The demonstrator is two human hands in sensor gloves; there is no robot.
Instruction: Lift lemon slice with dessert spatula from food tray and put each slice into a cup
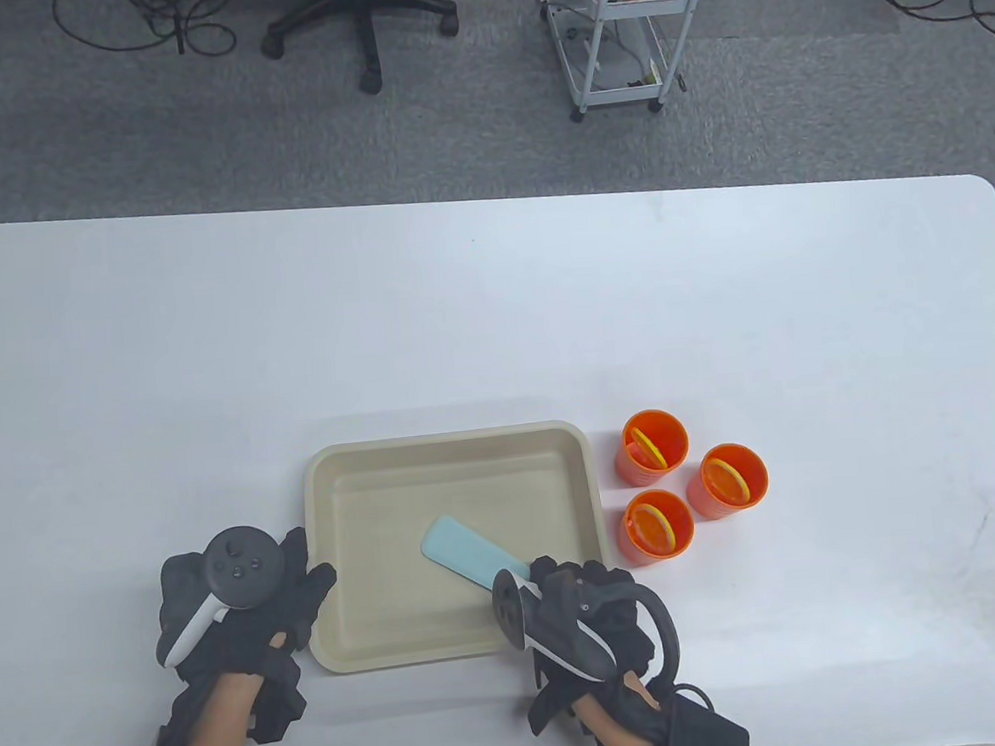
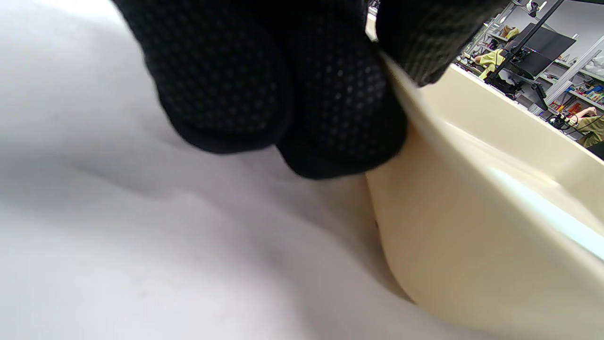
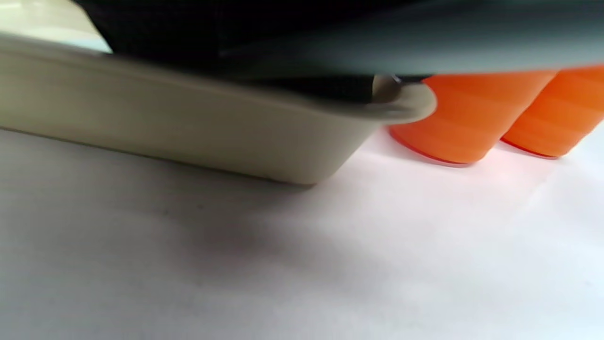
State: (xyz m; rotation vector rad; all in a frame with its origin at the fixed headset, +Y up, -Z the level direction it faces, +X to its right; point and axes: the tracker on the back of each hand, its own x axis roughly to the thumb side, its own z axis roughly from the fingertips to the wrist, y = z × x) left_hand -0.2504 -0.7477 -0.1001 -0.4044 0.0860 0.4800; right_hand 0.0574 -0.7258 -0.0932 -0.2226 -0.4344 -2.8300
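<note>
The beige food tray (image 1: pixel 447 438) lies near the table's front edge and holds no lemon slices. My right hand (image 1: pixel 564 598) grips the handle of the pale blue dessert spatula (image 1: pixel 468 554), whose blade rests on the tray floor. My left hand (image 1: pixel 303 582) pinches the tray's left rim, fingers (image 2: pixel 330 118) outside the tray (image 2: pixel 448 236) and the thumb over the edge. Three orange cups stand just right of the tray: a far one (image 1: pixel 632 466), a right one (image 1: pixel 732 501) and a near one (image 1: pixel 656 551). In each is a yellow lemon slice (image 1: pixel 649 447).
The white table (image 1: pixel 493 305) stretches far behind and to both sides. On the grey floor beyond it stand an office chair (image 1: pixel 362 16) and a white cart (image 1: pixel 623 32). The cups (image 3: pixel 467 123) stand close to the tray's corner (image 3: pixel 406 106).
</note>
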